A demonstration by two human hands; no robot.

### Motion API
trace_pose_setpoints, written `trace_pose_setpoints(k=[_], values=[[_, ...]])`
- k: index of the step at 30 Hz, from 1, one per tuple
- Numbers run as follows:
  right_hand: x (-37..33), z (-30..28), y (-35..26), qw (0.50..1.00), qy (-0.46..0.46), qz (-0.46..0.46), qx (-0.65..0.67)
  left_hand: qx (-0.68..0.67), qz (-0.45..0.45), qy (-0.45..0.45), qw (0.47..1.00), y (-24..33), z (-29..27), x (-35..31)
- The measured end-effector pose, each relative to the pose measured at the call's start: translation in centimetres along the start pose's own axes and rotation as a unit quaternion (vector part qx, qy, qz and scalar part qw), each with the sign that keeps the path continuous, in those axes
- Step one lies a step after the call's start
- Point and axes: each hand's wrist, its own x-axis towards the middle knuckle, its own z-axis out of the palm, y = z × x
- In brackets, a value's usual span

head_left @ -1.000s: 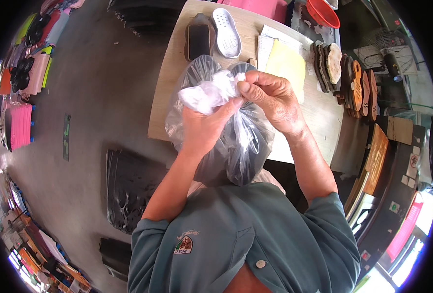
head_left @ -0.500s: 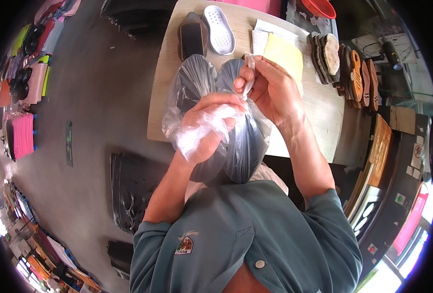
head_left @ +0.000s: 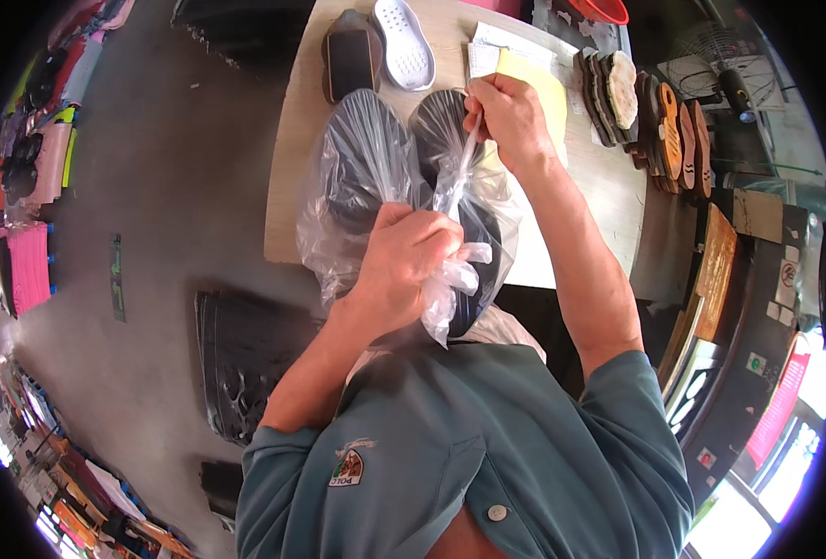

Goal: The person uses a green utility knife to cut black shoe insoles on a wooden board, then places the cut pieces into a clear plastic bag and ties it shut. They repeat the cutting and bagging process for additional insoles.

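Left hand [head_left: 403, 265] is clamped tight around the gathered neck of the clear plastic bag [head_left: 357, 177], fingers fully curled, a tuft of crumpled film spilling out just below the fist. Right hand [head_left: 511, 116] is up higher, its grip pinched shut on a thin twisted strand of the bag's plastic [head_left: 459, 168], drawn taut and running straight down to the left fist. Inside the bag sit two dark, rounded, sole-shaped pieces [head_left: 445, 130], side by side, pressing against the film; what exactly they are is hard to tell through the glare. The bag hangs between the two hands, over the near edge of the pale wooden worktop [head_left: 608, 196] and close to the person's chest in a teal shirt [head_left: 487, 447]. Further back on the worktop: a white perforated clog [head_left: 403, 42], a dark brown sole [head_left: 348, 61] just beside it, and a yellow sheet [head_left: 543, 88] lying on white papers, right behind the right hand. At the worktop's right end a row of soles stands on edge [head_left: 650, 107]. Down on the grey floor, left of the person, a stack of black moulded mats [head_left: 240, 359].
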Motion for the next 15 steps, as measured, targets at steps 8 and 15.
trace_pose_setpoints(k=[8,15], values=[[-6.3,-0.7,-3.2,0.983,-0.119,-0.059,0.13,-0.492,-0.167,0.166,0.838,-0.3,0.7,1.1],[-11.4,0.2,-3.7,0.913,-0.19,-0.283,-0.224,-0.344,-0.145,0.205,0.905,0.0,0.8,1.3]])
